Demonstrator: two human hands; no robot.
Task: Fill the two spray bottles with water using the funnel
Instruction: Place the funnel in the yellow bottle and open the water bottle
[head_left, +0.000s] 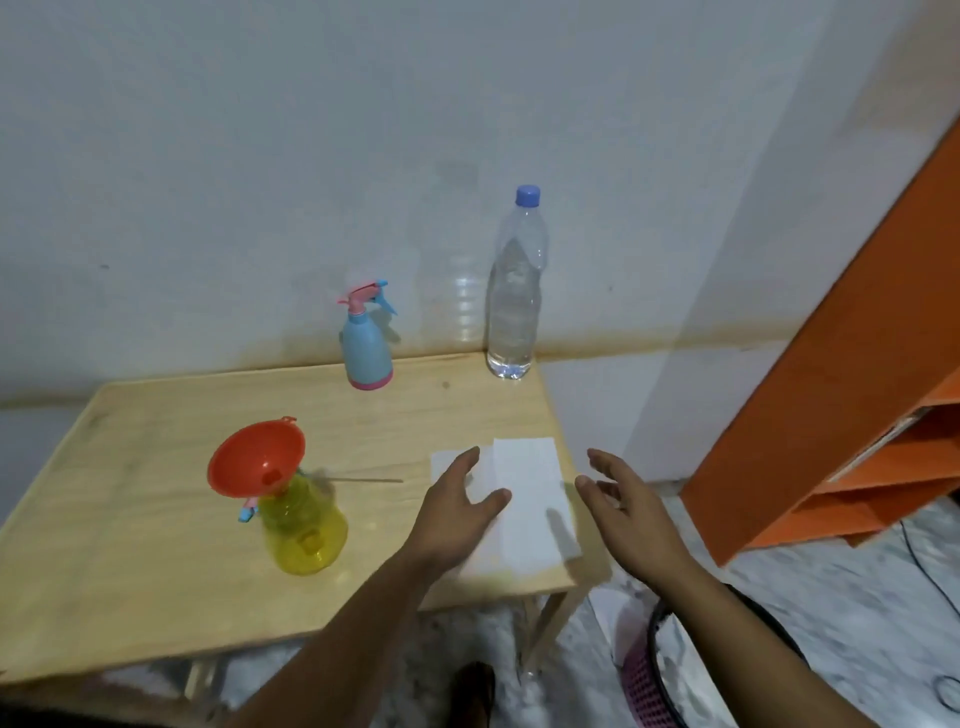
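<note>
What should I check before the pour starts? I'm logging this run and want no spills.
1. Funnel seated: the red funnel sits in the neck of the yellow spray bottle, but tilted. Not ok.
2. Water bottle open: the clear water bottle has its blue cap on. Not ok.
3. Hands free: left hand and right hand are both open and hold nothing. Ok.
4. Second bottle ready: the blue spray bottle has its sprayer head on. Not ok.
5. Wipe at hand: white paper lies on the table near its right edge. Ok.
6. Yellow bottle's fill level: cannot tell.
</note>
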